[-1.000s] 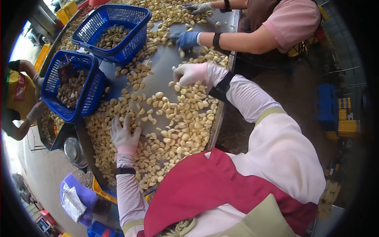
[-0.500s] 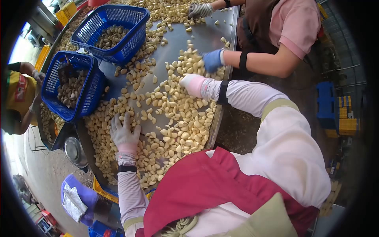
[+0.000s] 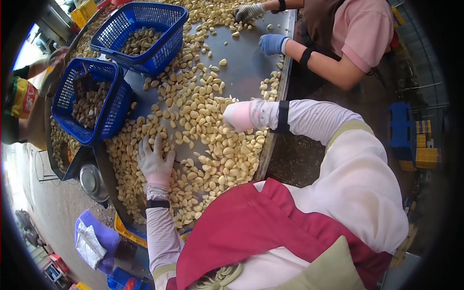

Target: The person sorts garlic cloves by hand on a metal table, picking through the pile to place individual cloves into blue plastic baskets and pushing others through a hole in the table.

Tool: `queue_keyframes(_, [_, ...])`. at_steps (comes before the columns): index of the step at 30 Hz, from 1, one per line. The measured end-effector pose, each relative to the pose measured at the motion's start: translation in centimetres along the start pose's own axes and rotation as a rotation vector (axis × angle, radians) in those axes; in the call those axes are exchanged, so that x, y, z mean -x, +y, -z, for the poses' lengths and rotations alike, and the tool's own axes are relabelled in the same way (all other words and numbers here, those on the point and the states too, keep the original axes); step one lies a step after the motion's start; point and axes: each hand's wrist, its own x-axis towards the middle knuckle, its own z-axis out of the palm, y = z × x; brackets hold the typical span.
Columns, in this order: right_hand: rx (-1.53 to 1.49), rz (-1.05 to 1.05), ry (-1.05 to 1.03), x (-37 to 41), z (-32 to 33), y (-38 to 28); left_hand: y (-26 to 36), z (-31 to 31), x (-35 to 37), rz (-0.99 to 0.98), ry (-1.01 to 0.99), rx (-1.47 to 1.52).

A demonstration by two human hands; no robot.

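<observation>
Metal table: strewn with garlic cloves. Left hand: laid on cloves, fingers spread wide. Right hand: placed among cloves, blurred; finger spacing cannot be told.

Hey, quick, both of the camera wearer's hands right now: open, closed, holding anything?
Left hand: open, fingers spread on the pale pieces.
Right hand: can't tell; its fingertips are hidden.

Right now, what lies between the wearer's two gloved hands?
In the head view, pale clove-like pieces lie between the left hand and right hand, with some metal tabletop showing.
</observation>
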Motion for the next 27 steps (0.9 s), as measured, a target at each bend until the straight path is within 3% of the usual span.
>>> queue_keyframes(2, [0.169,-0.15,-0.047,-0.9,-2.2,1.7,0.1,0.0,0.0,0.008,0.002,0.01])
queue_keyframes(8, [0.207,-0.049,-0.058,0.8,-1.9,-0.3,3.3,1.1,-0.3,0.012,0.105,-0.119])
queue_keyframes(10, [0.193,0.048,-0.087,0.9,-1.5,-0.5,6.2,1.5,-0.2,-0.258,0.144,0.188])
queue_keyframes(12, [0.186,0.145,-0.122,0.5,-1.8,-0.5,9.2,0.2,-0.5,-0.4,-0.143,0.468])
queue_keyframes(14, [-0.016,0.262,-0.185,-0.4,-2.8,-0.3,11.5,0.1,-0.3,-0.423,-0.109,0.329])
queue_keyframes(15, [-0.012,0.261,-0.186,-0.3,-2.8,-0.2,11.9,-0.6,-0.3,-0.32,-0.219,0.306])
queue_keyframes(18, [-0.152,0.218,-0.175,0.1,-3.0,-0.1,11.0,-1.2,-0.1,-0.253,-0.226,0.452])
queue_keyframes(21, [0.021,0.291,-0.128,0.4,-3.4,-1.3,9.8,-1.0,0.1,-0.23,-0.234,0.445])
queue_keyframes(23, [0.177,0.202,-0.206,0.6,-2.9,-2.5,9.2,-0.9,0.3,-0.178,-0.276,0.511])
queue_keyframes(27, [0.104,0.17,-0.297,0.1,-2.4,-2.9,10.8,0.8,0.7,-0.148,-0.415,0.553])
